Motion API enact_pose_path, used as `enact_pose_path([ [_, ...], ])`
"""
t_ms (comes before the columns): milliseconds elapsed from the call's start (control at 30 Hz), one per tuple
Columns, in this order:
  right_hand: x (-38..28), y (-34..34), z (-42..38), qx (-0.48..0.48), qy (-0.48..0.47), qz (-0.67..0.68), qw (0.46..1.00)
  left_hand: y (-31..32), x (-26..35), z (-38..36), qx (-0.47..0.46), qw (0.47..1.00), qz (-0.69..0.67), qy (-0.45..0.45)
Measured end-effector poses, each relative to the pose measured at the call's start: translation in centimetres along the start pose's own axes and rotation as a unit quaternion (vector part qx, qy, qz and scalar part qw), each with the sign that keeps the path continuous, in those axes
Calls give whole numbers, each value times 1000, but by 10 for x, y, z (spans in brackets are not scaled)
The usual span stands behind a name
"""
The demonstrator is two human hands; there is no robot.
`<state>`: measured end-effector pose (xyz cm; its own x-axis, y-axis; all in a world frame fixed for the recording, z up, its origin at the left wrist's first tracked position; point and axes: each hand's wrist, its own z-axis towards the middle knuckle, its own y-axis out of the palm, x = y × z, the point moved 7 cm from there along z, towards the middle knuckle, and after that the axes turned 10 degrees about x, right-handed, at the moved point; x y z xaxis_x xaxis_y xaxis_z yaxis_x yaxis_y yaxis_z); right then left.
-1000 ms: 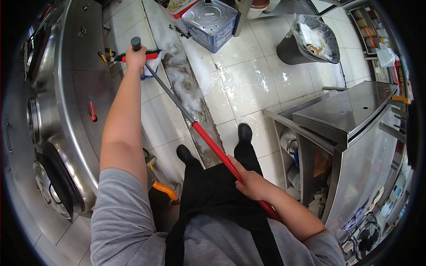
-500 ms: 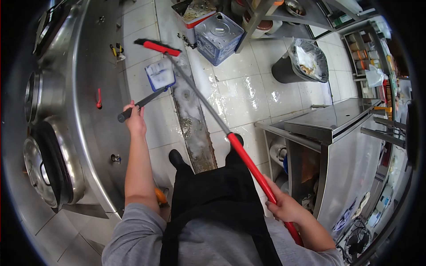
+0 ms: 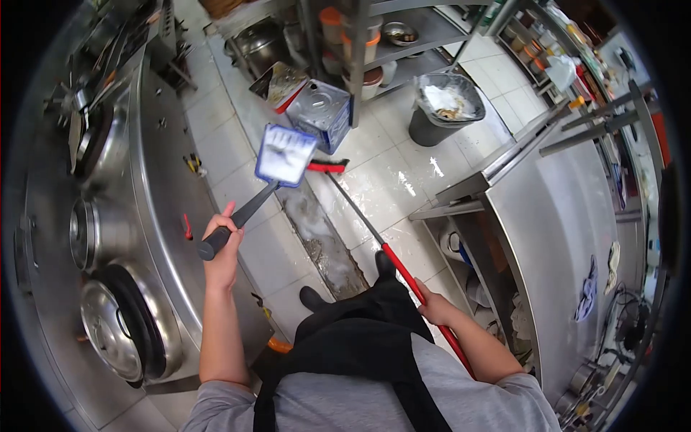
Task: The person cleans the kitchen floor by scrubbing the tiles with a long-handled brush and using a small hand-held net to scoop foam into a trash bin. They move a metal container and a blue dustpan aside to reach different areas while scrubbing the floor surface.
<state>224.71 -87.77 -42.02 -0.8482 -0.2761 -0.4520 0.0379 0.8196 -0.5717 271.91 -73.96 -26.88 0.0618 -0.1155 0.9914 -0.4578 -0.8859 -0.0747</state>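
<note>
My left hand [image 3: 224, 248] is wrapped round the dark grey handle of a dustpan [image 3: 285, 155]. The pan is blue-edged, with white foam or suds spread over it, and is held out ahead of me over the floor. My right hand [image 3: 434, 305] grips the red pole of a broom [image 3: 405, 272] that slants away from my right side. Its red head with dark bristles [image 3: 327, 166] sits just right of the pan's edge, partly hidden behind it. Below them runs a sudsy floor channel [image 3: 317, 234] between the tiles.
Along the left stands a steel cooking counter [image 3: 162, 216] with lidded pots. Ahead are a square metal tin [image 3: 320, 108] and shelving legs. A lined bin [image 3: 439, 119] with waste stands ahead right. A steel cabinet [image 3: 547, 245] flanks my right side. The tiles [image 3: 389, 176] are wet.
The dustpan has come up and to the right, looking larger. The broom head has shifted from the pan's far side to its right. My view has turned, and both hands keep their grip.
</note>
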Motion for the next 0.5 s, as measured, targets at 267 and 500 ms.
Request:
enact_pose_path([
  [267,67,-29,8,-84,71,-74,991,251,81,7,-262,941,32,210],
  [500,101,-73,25,-115,84,-68,987,489,-22,-27,-432,664,353,499],
])
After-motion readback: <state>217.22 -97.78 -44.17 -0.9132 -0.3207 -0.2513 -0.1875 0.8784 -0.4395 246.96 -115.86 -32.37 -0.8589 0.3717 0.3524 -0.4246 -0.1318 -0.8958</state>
